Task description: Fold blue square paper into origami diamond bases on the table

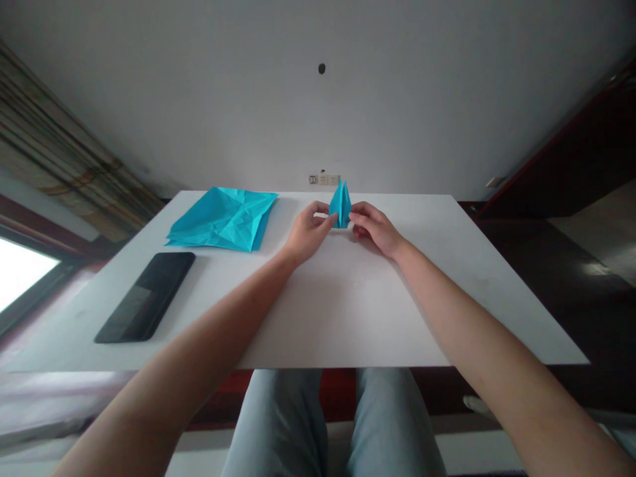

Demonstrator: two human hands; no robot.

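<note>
Head view, folded blue paper (pixel 340 205) (upright) between left hand (pixel 309 232) and right hand (pixel 379 230), both pinching it

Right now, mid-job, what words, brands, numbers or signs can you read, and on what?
No text can be read.
Folded blue paper: none visible.
Blue sheets: none visible.
Phone: none visible.
Wall sockets: any markings are too small to read.

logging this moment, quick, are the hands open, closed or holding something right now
Left hand: holding the small folded blue paper, thumb in front.
Right hand: at the paper's right edge; gripping or only touching, cannot tell.
</note>
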